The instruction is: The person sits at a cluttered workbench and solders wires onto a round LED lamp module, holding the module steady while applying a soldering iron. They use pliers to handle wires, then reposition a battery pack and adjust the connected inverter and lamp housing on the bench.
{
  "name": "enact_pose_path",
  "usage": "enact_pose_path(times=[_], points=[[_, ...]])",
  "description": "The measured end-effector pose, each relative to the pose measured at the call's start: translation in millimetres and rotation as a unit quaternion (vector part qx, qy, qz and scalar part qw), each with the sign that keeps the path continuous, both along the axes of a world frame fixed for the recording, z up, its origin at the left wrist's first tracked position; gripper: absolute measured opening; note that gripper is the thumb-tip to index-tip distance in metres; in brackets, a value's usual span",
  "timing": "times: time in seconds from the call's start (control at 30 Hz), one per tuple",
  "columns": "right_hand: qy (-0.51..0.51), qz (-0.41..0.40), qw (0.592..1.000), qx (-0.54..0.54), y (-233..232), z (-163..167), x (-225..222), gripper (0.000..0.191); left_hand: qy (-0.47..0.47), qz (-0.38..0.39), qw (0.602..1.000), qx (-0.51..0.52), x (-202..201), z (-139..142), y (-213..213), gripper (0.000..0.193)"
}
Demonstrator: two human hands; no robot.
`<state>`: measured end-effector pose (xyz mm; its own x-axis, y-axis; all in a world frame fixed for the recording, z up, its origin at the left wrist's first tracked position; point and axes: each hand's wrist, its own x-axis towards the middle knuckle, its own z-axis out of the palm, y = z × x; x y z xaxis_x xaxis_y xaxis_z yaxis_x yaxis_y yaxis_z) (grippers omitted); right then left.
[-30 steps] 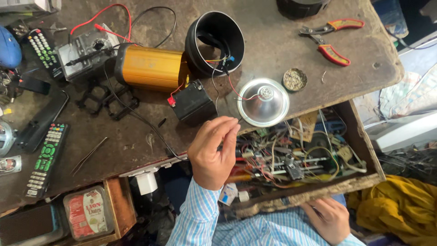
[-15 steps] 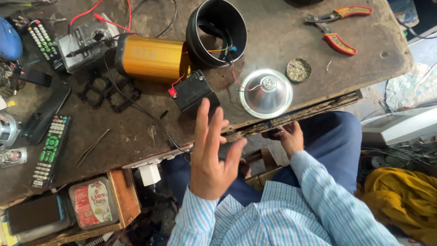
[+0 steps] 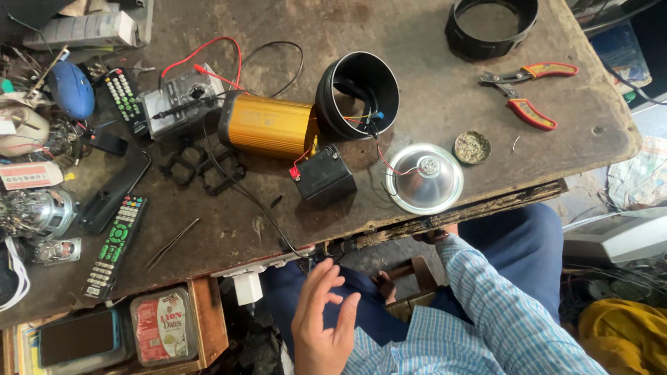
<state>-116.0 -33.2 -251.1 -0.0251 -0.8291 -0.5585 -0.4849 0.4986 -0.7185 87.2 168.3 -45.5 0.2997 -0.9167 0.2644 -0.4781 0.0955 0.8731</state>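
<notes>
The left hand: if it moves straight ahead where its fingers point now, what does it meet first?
Probably the table edge, near the black cable hanging over it. The left hand is open and empty; depth is unclear.

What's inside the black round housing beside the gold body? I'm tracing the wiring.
Inside the black housing, coloured wires run out to the silver reflector. Its deeper interior is too dark to see.

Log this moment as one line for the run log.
left hand: open, empty, below table edge | right hand: hidden under table | nearest: black battery, silver reflector
</notes>
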Motion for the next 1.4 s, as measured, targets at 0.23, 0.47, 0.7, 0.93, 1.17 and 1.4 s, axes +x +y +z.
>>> enact_pose_path(times=[0.23,0.47,0.7,0.93,1.17,1.4], points=[[-0.003,0.017,1.000,0.015,13,-2,-10,0.022,0.014,-0.032,0.999,-0.001,-27,23,-22,0.029],[-0.030,0.020,0.999,0.009,28,40,-17,0.027,0.260,-0.034,0.964,0.043,-60,23,-52,0.019],[-0.303,-0.153,0.934,0.114,80,77,-41,0.033,0.433,-0.010,0.898,0.077,-76,13,-115,0.020],[-0.429,-0.419,0.784,0.160,194,108,-118,0.042,0.478,0.031,0.865,0.150,-81,12,-143,0.023],[-0.327,-0.312,0.846,-0.284,172,205,-132,0.037,0.519,-0.008,0.847,0.117,-79,1,-152,0.025],[-0.475,-0.297,0.738,-0.376,125,254,-135,0.037,0.535,-0.020,0.841,0.084,-75,-6,-154,0.023]])
